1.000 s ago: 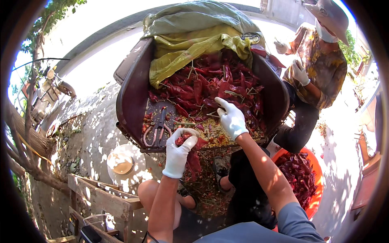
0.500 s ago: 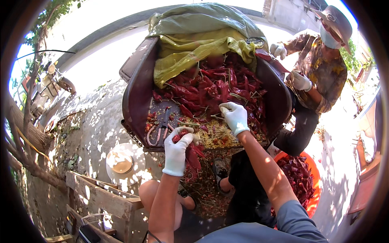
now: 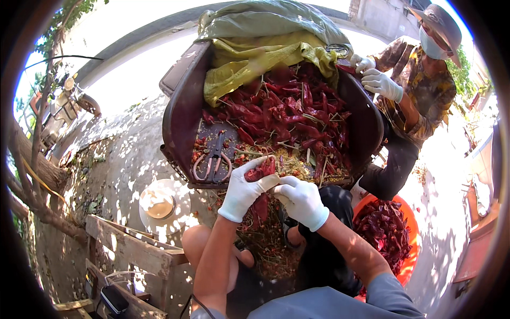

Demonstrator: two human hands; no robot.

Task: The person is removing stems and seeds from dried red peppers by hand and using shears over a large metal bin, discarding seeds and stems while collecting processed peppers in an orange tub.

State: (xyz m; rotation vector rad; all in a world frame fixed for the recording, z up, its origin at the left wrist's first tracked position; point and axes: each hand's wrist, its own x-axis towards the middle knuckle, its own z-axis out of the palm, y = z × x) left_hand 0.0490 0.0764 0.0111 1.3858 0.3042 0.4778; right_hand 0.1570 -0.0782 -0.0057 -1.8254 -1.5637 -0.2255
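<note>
My left hand (image 3: 239,192), in a white glove, is closed around red dried chili peppers (image 3: 261,169); part of the bunch hangs below the palm. Close against its fingertips is my right hand (image 3: 302,200), also gloved, with thumb and fingers pinched together. What the right fingers grip is hidden. Both hands are just in front of the near edge of a dark red cart bed (image 3: 183,111). Inside lies a large heap of dried chilies (image 3: 287,114) with pale stems. Scissors (image 3: 214,164) with copper-coloured handles rest on the bed's left, beside scattered yellow seeds (image 3: 291,164).
At the right, a co-worker's gloved hands (image 3: 383,85) are at the cart's side wall. An orange tub (image 3: 414,228) of chilies stands by my right leg. Yellow cloth (image 3: 249,72) covers the heap's back. A wooden bench (image 3: 127,244) and a straw hat (image 3: 158,204) are at left.
My right hand has come back from the heap to meet my left hand, which has shifted slightly right. The co-worker's hands have moved together at the cart wall.
</note>
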